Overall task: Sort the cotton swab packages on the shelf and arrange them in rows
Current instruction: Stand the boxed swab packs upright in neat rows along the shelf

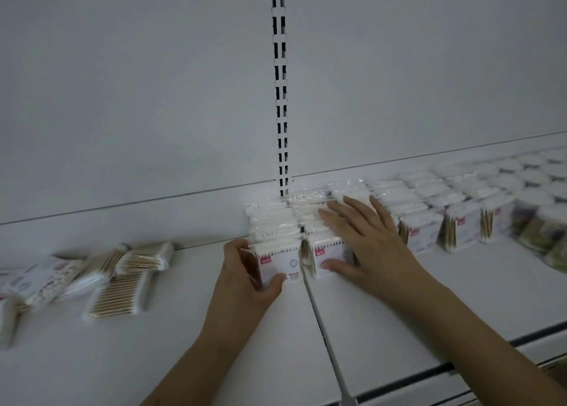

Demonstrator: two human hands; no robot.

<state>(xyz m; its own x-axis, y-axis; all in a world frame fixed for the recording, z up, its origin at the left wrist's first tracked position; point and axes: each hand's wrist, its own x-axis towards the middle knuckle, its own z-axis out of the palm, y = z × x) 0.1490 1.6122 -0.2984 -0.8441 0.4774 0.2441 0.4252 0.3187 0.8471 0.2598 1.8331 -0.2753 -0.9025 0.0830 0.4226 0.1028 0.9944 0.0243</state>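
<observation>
Upright cotton swab packages stand in rows along the back of the white shelf, running from the middle to the right. My left hand grips the front package of the leftmost row, thumb on its face. My right hand lies flat with fingers spread on top of the neighbouring row, thumb against that row's front package. A loose heap of swab packages lies flat on the shelf at the left.
A slotted upright rail runs up the white back panel. A seam divides the two shelf boards. Packages with green print stand at the far right. The dark front edge strip lies at the lower right.
</observation>
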